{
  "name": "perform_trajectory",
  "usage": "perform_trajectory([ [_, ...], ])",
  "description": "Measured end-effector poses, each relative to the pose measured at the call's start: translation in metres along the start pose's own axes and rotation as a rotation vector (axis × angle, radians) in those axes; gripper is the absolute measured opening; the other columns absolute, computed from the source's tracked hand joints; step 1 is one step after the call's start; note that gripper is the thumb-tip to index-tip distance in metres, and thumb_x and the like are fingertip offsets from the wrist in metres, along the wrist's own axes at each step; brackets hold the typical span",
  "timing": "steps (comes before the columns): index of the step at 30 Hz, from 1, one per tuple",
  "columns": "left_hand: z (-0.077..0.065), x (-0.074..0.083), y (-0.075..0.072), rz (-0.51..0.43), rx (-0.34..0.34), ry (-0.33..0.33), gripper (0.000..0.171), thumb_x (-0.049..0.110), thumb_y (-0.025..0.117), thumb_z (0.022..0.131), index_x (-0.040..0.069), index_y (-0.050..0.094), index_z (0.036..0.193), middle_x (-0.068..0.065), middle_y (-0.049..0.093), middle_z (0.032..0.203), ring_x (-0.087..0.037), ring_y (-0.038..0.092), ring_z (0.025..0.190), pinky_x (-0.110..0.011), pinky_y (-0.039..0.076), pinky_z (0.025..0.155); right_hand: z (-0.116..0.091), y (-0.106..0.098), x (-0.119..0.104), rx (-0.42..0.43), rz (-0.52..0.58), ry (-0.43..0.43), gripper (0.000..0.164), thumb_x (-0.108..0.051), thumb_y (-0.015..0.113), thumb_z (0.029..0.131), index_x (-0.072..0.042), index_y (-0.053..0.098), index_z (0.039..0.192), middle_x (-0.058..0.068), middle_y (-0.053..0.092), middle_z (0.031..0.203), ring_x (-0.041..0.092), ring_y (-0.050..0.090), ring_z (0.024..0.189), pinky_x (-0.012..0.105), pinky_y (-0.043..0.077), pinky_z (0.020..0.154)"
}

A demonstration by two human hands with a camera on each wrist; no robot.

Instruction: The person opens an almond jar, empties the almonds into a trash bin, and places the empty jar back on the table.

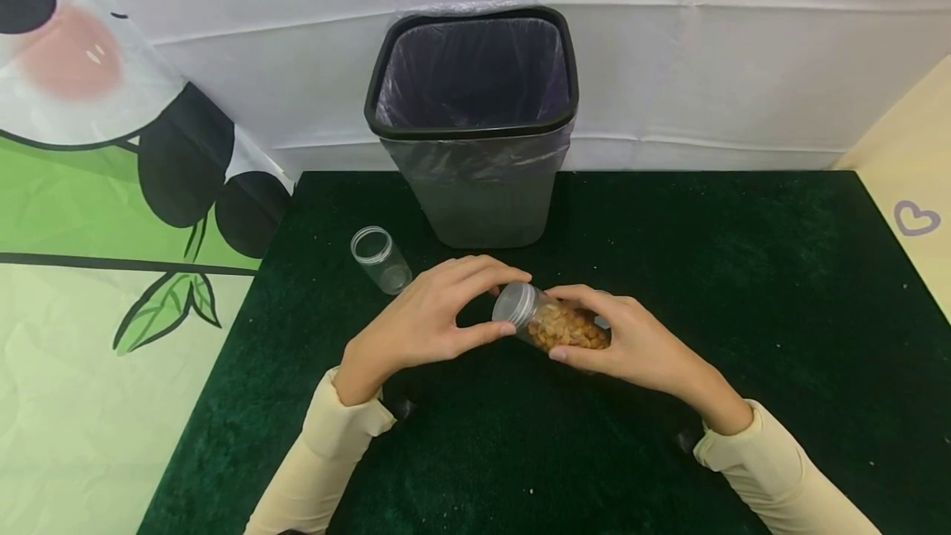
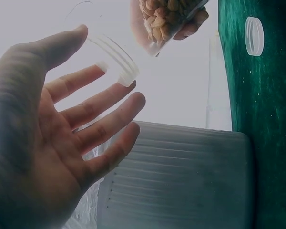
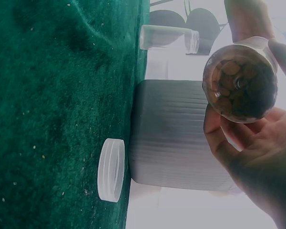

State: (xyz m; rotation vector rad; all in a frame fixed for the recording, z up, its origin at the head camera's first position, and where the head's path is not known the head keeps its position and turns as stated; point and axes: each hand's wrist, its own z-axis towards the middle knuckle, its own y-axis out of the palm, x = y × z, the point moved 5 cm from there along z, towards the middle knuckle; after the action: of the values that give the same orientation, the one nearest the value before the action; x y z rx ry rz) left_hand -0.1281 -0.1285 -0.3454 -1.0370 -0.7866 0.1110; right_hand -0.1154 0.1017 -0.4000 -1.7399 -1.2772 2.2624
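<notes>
Right hand point(image 1: 631, 345) grips transparent jar point(image 1: 548, 322) w/ brown nuts point(image 1: 568, 327) inside, thumb & fingers round body; jar is tilted, held above green cloth point(image 1: 743, 271). Left hand point(image 1: 438, 312): fingers loosely spread, thumb & fingertips at jar's ridged end; if this is cap or bare neck, cannot tell. 2nd transparent jar point(image 1: 386, 264), mouth uncovered, stands upright on cloth, L side, nr. grey waste bin point(image 1: 494, 196) w/ black rim. Screw lid point(image 3: 105, 169) lies flat on cloth.
</notes>
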Motion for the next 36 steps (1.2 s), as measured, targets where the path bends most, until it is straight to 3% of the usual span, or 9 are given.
perform_trajectory([
  [5,-0.0007,-0.0020,0.0002,0.029,-0.014,-0.046,0.051,0.042,0.073,0.097,0.026,0.059,0.144,0.008,0.065,0.134,-0.013,0.063,0.108,-0.037,0.053,0.097,0.0000,0.0005,-0.0005,-0.003,-0.012,-0.007,0.065,-0.040,0.079,0.093,-0.031,0.049,0.149,0.001,0.064,0.135,0.012,0.065,0.107,0.032,0.058,0.085],
  [9,-0.0011,-0.0032,0.0025,0.034,-0.060,-0.082,0.063,0.045,0.073,0.096,0.028,0.049,0.153,0.008,0.057,0.145,-0.011,0.060,0.113,-0.041,0.051,0.101,0.0002,0.0002,-0.0011,0.000,-0.015,-0.017,0.065,-0.039,0.080,0.093,-0.030,0.049,0.149,0.002,0.064,0.135,0.013,0.066,0.107,0.033,0.058,0.085],
  [14,-0.0013,-0.0009,0.0052,-0.004,-0.088,-0.049,0.070,0.035,0.073,0.097,0.029,0.039,0.159,0.004,0.046,0.156,-0.014,0.055,0.130,-0.048,0.048,0.110,0.0007,-0.0005,-0.0011,0.005,-0.023,-0.017,0.065,-0.039,0.080,0.093,-0.028,0.050,0.149,0.003,0.065,0.136,0.016,0.067,0.106,0.033,0.058,0.084],
  [19,-0.0014,-0.0003,0.0049,0.004,-0.072,-0.010,0.063,0.032,0.071,0.098,0.027,0.045,0.156,0.005,0.051,0.152,-0.012,0.052,0.134,-0.047,0.046,0.113,0.0004,-0.0004,-0.0003,0.005,-0.025,-0.004,0.064,-0.040,0.079,0.093,-0.028,0.050,0.149,0.003,0.065,0.136,0.017,0.067,0.106,0.032,0.058,0.084],
  [27,-0.0015,-0.0023,0.0030,0.024,-0.080,-0.048,0.059,0.042,0.069,0.100,0.028,0.048,0.153,0.009,0.058,0.145,-0.014,0.058,0.125,-0.044,0.046,0.108,-0.0008,0.0002,0.0003,0.003,-0.015,0.003,0.063,-0.040,0.079,0.094,-0.029,0.050,0.149,0.002,0.065,0.135,0.017,0.066,0.107,0.032,0.058,0.084],
  [36,-0.0011,-0.0038,0.0023,0.058,-0.078,-0.083,0.053,0.046,0.068,0.099,0.027,0.055,0.148,0.011,0.066,0.133,-0.013,0.063,0.120,-0.045,0.044,0.112,-0.0005,0.0017,0.0000,-0.006,-0.013,-0.009,0.063,-0.040,0.079,0.093,-0.031,0.050,0.148,0.001,0.065,0.133,0.014,0.065,0.105,0.033,0.058,0.084],
])
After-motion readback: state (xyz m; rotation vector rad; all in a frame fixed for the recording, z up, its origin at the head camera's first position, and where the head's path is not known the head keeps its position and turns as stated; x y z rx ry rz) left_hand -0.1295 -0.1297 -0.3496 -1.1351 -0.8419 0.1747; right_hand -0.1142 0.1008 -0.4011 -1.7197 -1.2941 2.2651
